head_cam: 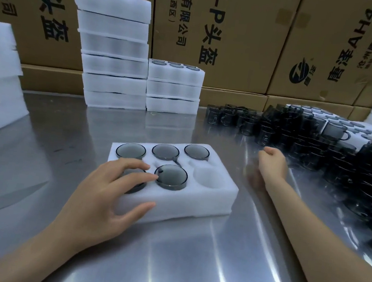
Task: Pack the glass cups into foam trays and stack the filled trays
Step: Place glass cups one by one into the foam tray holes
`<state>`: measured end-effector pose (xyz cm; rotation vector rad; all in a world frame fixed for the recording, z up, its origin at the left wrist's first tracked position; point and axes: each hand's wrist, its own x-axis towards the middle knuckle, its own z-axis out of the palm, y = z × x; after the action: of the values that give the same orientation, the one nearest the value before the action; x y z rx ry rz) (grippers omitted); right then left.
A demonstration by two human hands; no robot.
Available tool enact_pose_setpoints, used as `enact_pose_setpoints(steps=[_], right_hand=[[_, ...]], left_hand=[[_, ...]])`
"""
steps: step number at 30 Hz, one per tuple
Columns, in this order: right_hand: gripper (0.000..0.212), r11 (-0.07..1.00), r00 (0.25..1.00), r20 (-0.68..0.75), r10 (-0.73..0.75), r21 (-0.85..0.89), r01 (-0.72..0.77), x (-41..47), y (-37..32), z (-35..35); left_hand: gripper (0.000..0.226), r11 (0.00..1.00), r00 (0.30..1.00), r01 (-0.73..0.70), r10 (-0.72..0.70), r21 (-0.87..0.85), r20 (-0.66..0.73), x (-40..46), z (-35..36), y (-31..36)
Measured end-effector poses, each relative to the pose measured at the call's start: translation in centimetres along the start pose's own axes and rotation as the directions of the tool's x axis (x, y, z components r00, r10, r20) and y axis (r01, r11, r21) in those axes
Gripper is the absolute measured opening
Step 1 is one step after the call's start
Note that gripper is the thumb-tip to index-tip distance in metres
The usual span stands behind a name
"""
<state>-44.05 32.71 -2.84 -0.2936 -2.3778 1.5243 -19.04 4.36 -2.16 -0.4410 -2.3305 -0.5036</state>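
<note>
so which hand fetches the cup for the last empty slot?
Right hand: free, already beside the loose cups. Left hand rests on the tray, steadying it.

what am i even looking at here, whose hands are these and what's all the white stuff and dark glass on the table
This is one picture from a camera worn on a person's head, looking down at their own two bare hands; there is no machine. They are packing dark glass cups into white foam trays on a shiny metal table. The left hand rests on the foam tray in front, fingers over a cup. Five of its six holes hold cups; the empty hole is at the near right. The right hand reaches toward the pile of loose cups and holds nothing visible. Behind stand stacked trays and cardboard boxes.
</note>
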Motion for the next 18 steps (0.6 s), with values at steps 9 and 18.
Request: enact_pose_setpoints(steps=[9,18], right_hand=[[0.048,0.947,0.999,0.017,-0.030,-0.321,0.034,5.3,-0.8,2.9],[0.041,0.942,0.999,-0.035,-0.033,-0.335,0.019,7.0,-0.7,3.3]], left_hand=[[0.035,0.998,0.996,-0.057,0.055,-0.028,-0.074,0.0,0.8,-1.0],[0.034,0.998,0.994,-0.054,0.053,-0.014,-0.095,0.1,1.0,-1.1]])
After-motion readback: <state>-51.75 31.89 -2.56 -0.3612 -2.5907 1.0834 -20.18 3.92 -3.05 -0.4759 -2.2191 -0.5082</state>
